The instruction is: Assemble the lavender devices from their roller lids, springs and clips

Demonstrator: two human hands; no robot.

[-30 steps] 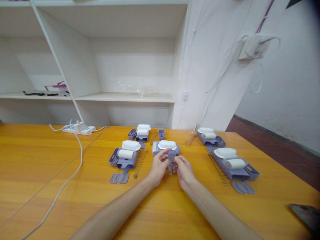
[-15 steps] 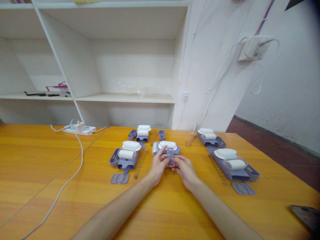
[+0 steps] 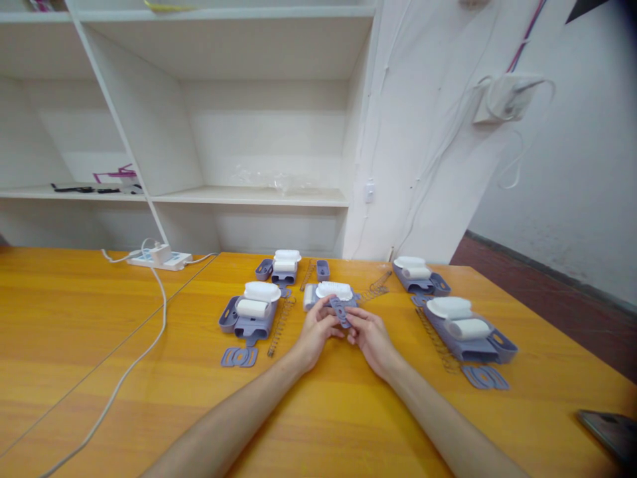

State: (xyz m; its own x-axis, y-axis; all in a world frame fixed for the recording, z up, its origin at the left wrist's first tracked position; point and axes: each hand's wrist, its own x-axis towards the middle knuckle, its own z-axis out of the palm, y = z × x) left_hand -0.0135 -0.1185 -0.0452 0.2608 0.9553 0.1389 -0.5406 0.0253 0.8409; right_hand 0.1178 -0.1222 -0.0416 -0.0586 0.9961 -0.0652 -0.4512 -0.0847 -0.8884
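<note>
My left hand [image 3: 315, 327] and my right hand [image 3: 369, 336] meet at the table's middle, both pinching a small flat purple plastic piece [image 3: 340, 311]. Just behind it lies a purple holder with a white brush-like part [image 3: 332, 291] on top. A metal spring [image 3: 375, 287] stretches from that spot toward the right rear. Whether the spring is joined to the piece I cannot tell.
Similar purple-and-white units lie around: left [image 3: 251, 310], rear [image 3: 284, 263], right rear [image 3: 417, 273], right [image 3: 465, 325], with loose springs [image 3: 279, 317] and flat purple plates [image 3: 239, 356]. A white power strip [image 3: 160, 258] trails a cable [image 3: 122, 372]. A phone [image 3: 608, 431] lies at the right edge. Shelves stand behind.
The purple piece, held upright with a spring along it a second ago, has come down lower between my fingers. A spring now lies stretched out to the right behind my hands.
</note>
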